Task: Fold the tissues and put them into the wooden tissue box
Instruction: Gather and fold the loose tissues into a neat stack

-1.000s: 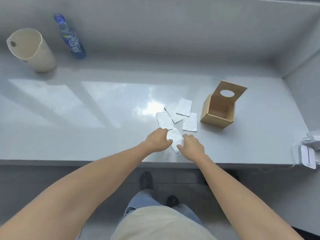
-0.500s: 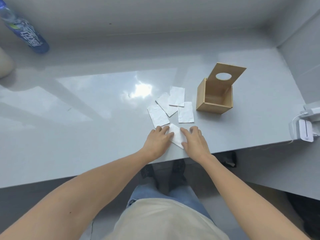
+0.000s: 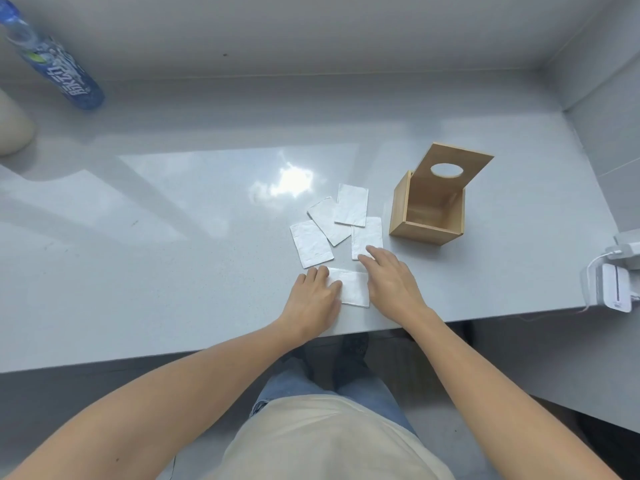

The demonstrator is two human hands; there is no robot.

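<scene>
Wooden lidded tissue box [image 3: 427,216] right of centre looks empty; five folded white tissues [image 3: 349,209] lie outside, left hand [image 3: 311,299] and right hand [image 3: 391,278] flat, fingers straight, pressing the nearest tissue [image 3: 355,289].

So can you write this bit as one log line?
left hand: pressing white folded tissue | right hand: flat beside | open wooden tissue box: empty
</scene>
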